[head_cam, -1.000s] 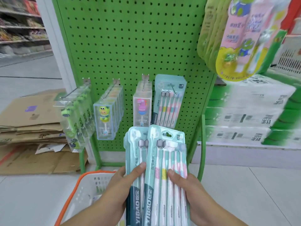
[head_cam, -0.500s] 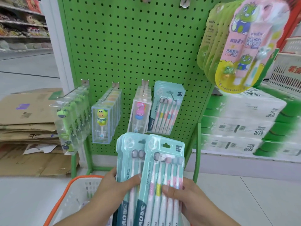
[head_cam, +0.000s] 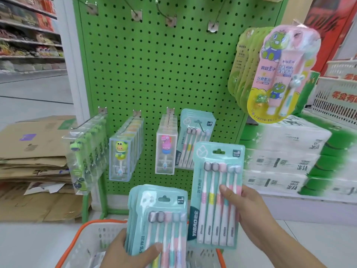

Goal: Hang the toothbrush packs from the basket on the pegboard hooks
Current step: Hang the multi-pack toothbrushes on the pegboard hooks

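While the left hand (head_cam: 131, 250) gripped a stack of toothbrush packs (head_cam: 160, 219) over the basket (head_cam: 85, 240), the right hand (head_cam: 249, 215) held one single pack (head_cam: 216, 192) upright at its four o'clock edge, below the hanging packs (head_cam: 195, 136) on the pegboard (head_cam: 154, 74).

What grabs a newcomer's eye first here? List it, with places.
The bright green pegboard fills the centre. In front of it, the right hand lifts a single teal toothbrush pack, while the left hand holds a stack of the same packs over the orange-rimmed basket. A pink cartoon kids' pack hangs upper right.
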